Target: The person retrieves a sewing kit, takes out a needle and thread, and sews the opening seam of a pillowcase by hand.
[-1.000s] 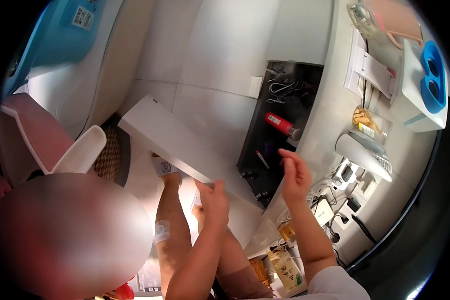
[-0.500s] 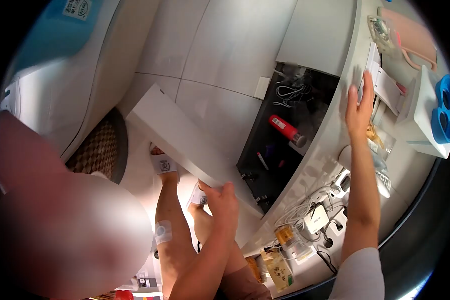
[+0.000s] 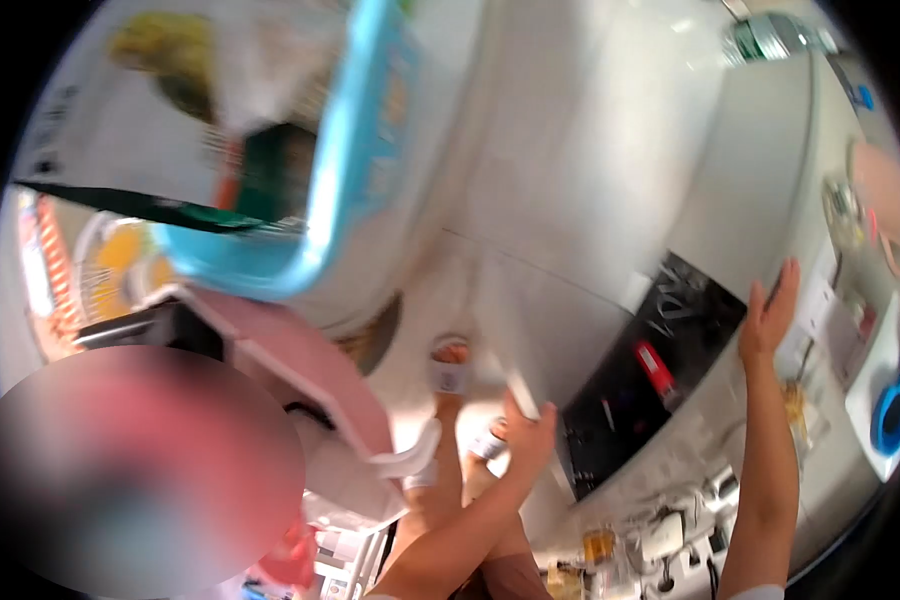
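My left hand (image 3: 532, 440) is low in front of the open cabinet, fingers and thumb on either side of the edge of a white cabinet door (image 3: 523, 395), seen nearly edge-on. My right hand (image 3: 770, 318) lies at the countertop's edge with its fingers stretched out, holding nothing. Between the hands is the dark cabinet interior (image 3: 625, 425). Inside lie a red cylinder (image 3: 655, 368), pale cables (image 3: 670, 305) and a small white stick-like item (image 3: 610, 412). Motion blur softens the details.
On the countertop (image 3: 820, 470) are chargers and cables (image 3: 665, 535), a blue-rimmed container (image 3: 892, 415) and a plastic bottle (image 3: 770, 40). At left stand a light-blue basket (image 3: 325, 200) holding packages and a pink-sided object (image 3: 310, 360). My slippered feet (image 3: 450, 372) are on the floor.
The view has swung left, bringing the blue basket and pink-sided object into sight. The cabinet door has turned from broadside to nearly edge-on; my left hand stays at it.
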A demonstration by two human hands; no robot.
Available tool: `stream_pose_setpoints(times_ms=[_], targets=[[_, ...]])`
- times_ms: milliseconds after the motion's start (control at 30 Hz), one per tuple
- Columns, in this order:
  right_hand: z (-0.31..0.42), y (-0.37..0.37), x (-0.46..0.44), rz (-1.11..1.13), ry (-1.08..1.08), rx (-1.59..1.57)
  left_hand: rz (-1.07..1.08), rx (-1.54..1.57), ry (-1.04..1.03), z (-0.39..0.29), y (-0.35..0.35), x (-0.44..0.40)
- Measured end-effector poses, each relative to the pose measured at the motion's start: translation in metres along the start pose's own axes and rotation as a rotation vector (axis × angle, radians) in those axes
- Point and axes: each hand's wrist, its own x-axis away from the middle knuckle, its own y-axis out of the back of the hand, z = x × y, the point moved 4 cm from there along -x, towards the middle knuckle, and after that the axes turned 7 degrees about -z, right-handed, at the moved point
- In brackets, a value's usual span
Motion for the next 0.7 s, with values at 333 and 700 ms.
stream_pose_setpoints(times_ms=[333,700], targets=[[-0.002,0.002,-0.003,0.094,-0.044,0.144,-0.044,-0.299,-0.16,-0.059,-0.002,0.016],[0.006,0.003,-0.006,0.056,-0.033,0.139,-0.127,-0.112,-0.071,-0.067,0.031,0.061]])
